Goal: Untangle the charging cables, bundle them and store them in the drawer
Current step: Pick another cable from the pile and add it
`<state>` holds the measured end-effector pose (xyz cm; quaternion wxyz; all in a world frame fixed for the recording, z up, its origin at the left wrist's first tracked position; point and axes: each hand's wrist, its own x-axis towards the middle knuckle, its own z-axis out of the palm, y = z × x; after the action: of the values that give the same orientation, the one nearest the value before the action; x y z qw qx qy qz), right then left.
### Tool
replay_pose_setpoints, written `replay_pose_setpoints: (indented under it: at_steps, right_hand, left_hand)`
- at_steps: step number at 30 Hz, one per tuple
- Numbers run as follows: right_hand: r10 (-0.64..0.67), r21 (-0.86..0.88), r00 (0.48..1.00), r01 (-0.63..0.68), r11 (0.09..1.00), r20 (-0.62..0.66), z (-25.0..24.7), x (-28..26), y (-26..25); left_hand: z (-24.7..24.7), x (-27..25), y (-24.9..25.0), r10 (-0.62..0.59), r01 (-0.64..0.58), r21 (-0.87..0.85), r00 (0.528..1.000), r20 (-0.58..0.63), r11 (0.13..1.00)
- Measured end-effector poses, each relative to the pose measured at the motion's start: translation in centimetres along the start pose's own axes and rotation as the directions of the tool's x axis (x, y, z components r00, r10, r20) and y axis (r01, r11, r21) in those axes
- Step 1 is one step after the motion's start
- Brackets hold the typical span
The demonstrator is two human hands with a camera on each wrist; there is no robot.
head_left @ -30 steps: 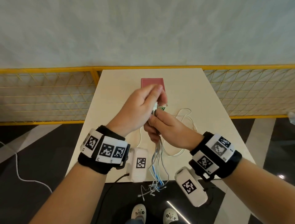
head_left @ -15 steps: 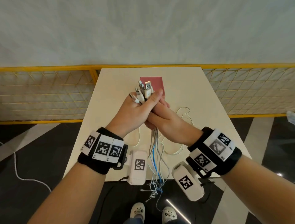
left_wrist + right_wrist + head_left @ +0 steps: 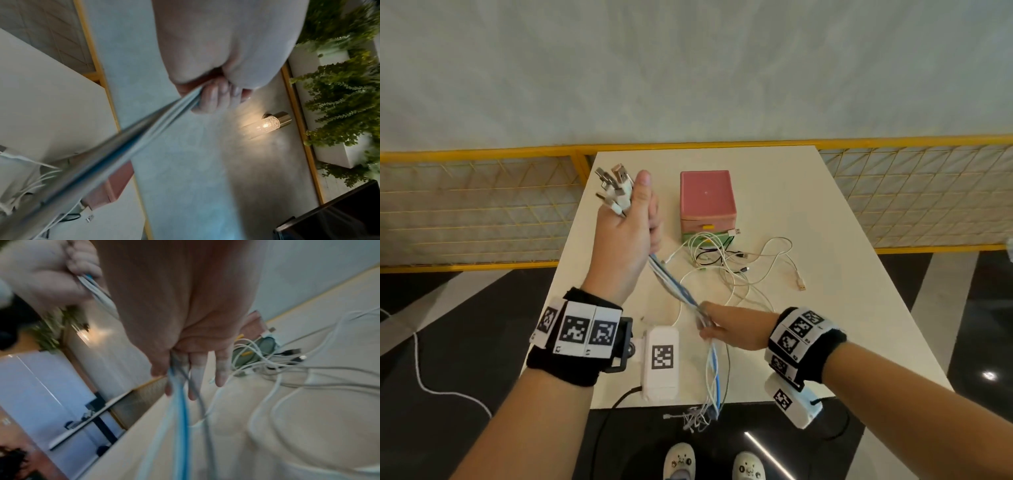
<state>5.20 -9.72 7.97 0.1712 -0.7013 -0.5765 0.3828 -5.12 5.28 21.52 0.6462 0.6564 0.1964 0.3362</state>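
- Cream desk is seen carrying a pink drawer box at 12 o'clock, with loose cables tangled just at its 6 o'clock side.
- Left hand is raised at 10 o'clock, fingers clamped round the cable bundle below its USB plugs.
- Right hand is held at 5 o'clock; the bundle is pinched under the thumb, other fingers kept nearly straight.

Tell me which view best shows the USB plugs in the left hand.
Head view: the USB plugs fan out clearly above the left hand. Left wrist view shows only curled fingers and blurred cables; right wrist view shows no plugs there.
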Motion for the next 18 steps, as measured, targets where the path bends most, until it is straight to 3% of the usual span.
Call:
replay_pose_setpoints:
  at_steps: [2, 3, 5, 6, 8, 9, 10, 13, 15, 18]
  right_hand:
    - [0.113, -0.046, 0.991, -0.110, 0.993, 0.067, -0.6, -0.3, 3.0]
    - [0.177, -0.026, 0.983, -0.176, 0.984, 0.038, -1.5, -0.5, 4.5]
    - [0.307, 0.090, 0.934, -0.296, 0.951, -0.183, -3.5, -0.8, 7.1]
    - [0.393, 0.163, 0.855, -0.358, 0.920, -0.339, -4.4, -0.9, 8.2]
    - [0.562, 0.323, 0.626, -0.463, 0.825, -0.540, -5.8, -0.7, 10.4]
    - [0.638, 0.400, 0.545, -0.500, 0.768, -0.544, -6.3, -0.5, 11.4]
    - [0.701, 0.478, 0.503, -0.513, 0.713, -0.505, -6.5, -0.2, 12.2]
    - [0.805, 0.793, 0.509, -0.331, 0.511, -0.305, -7.0, 0.9, 14.2]
    - [0.809, 0.906, 0.525, -0.151, 0.395, -0.265, -7.0, 1.1, 14.2]
    - [0.773, 0.909, 0.510, 0.049, 0.413, -0.378, -7.0, 1.1, 13.0]
  left_hand:
    - [0.0, 0.6, 0.4, -0.029, 0.029, 0.014, 0.999, -0.023, 0.999]
    - [0.0, 1.0, 0.4, -0.050, 0.050, 0.009, 0.998, -0.039, 0.999]
    - [0.1, 1.6, -0.2, -0.081, 0.082, 0.001, 0.995, -0.064, 0.997]
    - [0.3, 1.9, -0.5, -0.099, 0.100, 0.005, 0.993, -0.070, 0.995]
    - [0.8, 2.1, -1.5, -0.135, 0.137, 0.019, 0.988, -0.076, 0.990]
    - [1.1, 2.2, -2.0, -0.151, 0.153, 0.027, 0.985, -0.078, 0.988]
    - [1.5, 2.2, -2.5, -0.163, 0.167, 0.041, 0.983, -0.079, 0.985]
    - [2.1, 2.4, -3.8, -0.176, 0.183, 0.114, 0.982, -0.064, 0.977]
    - [2.4, 2.6, -4.3, -0.184, 0.188, 0.132, 0.982, -0.040, 0.973]
    - [2.6, 2.9, -4.5, -0.201, 0.201, 0.152, 0.979, -0.014, 0.968]
